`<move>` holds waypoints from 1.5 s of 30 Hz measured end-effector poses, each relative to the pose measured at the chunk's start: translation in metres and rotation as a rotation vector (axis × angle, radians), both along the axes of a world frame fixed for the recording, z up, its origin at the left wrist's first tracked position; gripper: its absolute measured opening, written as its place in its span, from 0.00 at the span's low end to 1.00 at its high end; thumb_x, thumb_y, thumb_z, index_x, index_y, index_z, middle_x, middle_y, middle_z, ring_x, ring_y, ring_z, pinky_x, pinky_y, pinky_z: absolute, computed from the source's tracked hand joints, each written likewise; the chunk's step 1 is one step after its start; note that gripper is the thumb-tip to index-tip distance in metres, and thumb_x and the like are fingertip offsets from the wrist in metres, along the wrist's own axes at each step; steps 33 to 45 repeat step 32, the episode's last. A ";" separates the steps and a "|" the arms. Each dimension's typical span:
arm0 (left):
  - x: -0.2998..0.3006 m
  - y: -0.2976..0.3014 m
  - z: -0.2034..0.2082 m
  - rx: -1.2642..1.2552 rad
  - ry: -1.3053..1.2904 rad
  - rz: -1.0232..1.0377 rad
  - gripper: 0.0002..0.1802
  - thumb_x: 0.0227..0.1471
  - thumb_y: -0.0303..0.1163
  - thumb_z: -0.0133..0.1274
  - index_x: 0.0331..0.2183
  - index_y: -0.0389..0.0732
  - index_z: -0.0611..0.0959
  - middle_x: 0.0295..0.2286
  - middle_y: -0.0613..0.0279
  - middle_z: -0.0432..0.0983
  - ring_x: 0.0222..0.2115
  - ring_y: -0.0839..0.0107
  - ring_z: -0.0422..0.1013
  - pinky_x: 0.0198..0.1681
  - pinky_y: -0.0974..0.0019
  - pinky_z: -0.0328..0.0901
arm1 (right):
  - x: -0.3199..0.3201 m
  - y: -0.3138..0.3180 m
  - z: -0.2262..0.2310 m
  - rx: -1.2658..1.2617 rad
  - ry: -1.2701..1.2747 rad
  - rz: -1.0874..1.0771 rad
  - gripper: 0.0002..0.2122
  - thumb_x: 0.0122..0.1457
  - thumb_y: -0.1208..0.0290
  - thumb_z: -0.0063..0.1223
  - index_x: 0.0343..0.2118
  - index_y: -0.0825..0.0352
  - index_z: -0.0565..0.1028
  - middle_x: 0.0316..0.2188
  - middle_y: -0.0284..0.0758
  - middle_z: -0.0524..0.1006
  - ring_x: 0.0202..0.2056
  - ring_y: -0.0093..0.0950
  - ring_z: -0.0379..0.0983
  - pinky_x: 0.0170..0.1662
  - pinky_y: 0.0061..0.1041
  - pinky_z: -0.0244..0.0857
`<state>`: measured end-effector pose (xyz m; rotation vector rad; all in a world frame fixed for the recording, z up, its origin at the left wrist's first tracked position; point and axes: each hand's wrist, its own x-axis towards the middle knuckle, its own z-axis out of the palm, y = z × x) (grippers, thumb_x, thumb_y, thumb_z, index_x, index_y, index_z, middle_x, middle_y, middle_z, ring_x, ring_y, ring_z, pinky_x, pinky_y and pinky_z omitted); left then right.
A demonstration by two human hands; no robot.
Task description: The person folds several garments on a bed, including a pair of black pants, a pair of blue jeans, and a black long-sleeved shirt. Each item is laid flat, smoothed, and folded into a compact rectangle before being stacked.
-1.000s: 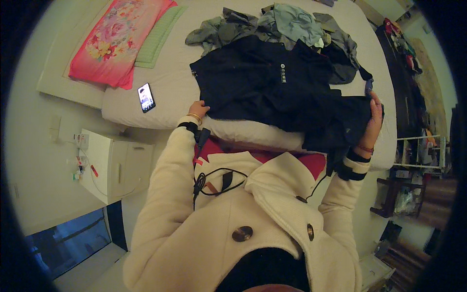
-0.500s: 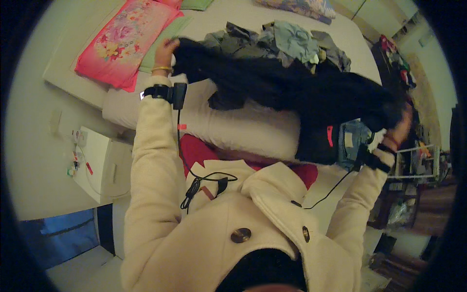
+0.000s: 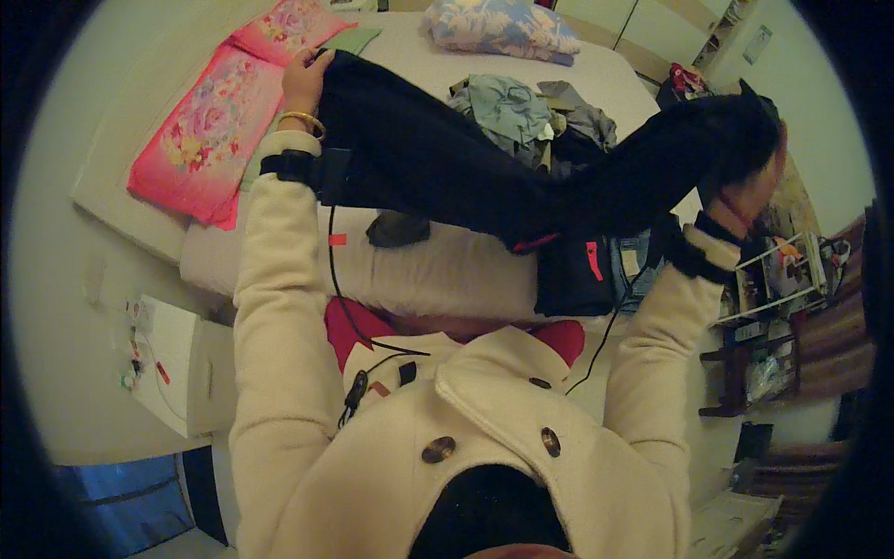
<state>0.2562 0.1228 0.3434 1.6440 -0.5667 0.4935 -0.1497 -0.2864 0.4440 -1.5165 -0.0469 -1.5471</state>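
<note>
A long black garment (image 3: 438,149), shaped like a pair of trousers, is stretched between my raised hands and sags in the middle over the bed. My left hand (image 3: 304,82) is closed on its upper left end, fingers pinching the cloth. At the far right my right hand (image 3: 752,186) grips the other end; cloth hides part of its fingers. A small red patch (image 3: 535,243) shows along the garment's lower edge. Beneath its right half lie a folded dark garment (image 3: 570,279) with a red strip and folded blue jeans (image 3: 633,270).
A pile of grey-green clothes (image 3: 503,107) lies on the bed (image 3: 438,270) behind the garment. Pink floral pillows (image 3: 196,140) are at the left, a blue patterned bundle (image 3: 503,30) at the far side. A white nightstand (image 3: 172,363) stands left, a white rack (image 3: 778,279) right.
The black garment has been pulled out wider and now hangs in a clear V. Its right end has risen, and the view has shifted slightly. Both hands keep hold of it.
</note>
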 end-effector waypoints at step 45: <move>-0.118 0.095 -0.273 0.038 1.194 -0.965 0.15 0.42 0.34 0.51 0.36 0.42 0.73 0.30 0.62 0.69 0.33 0.67 0.66 0.36 0.62 0.62 | 0.055 -0.037 -0.160 0.474 0.284 0.037 0.15 0.55 0.76 0.34 0.46 0.69 0.63 0.45 0.43 0.65 0.43 0.34 0.64 0.47 0.30 0.58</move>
